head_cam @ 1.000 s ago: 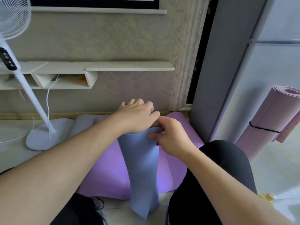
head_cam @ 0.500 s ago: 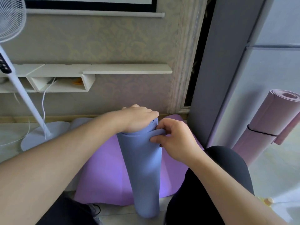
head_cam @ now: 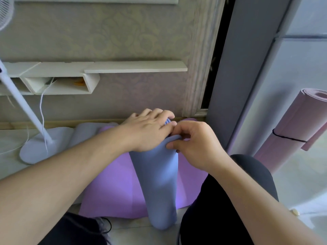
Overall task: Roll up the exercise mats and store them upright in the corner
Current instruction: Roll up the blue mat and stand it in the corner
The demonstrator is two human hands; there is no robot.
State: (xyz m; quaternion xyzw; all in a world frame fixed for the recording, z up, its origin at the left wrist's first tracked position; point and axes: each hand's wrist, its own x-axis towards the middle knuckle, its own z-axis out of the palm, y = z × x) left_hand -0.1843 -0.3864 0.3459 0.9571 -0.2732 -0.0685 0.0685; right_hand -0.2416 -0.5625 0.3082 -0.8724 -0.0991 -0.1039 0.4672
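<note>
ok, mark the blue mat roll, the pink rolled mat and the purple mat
blue mat roll [head_cam: 157, 183]: head view, mid-length of its outer wrap
pink rolled mat [head_cam: 290, 128]: head view, side, above the black band
purple mat [head_cam: 113, 188]: head view, flat part left of roll

One head-worn camera looked forward and steeply down, close above both forearms, toward the wallpapered wall [head_cam: 123, 41] and floor [head_cam: 138, 234].

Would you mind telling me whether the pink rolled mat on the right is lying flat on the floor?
No, the pink rolled mat stands leaning against the grey panel, bound by a black band.
</note>
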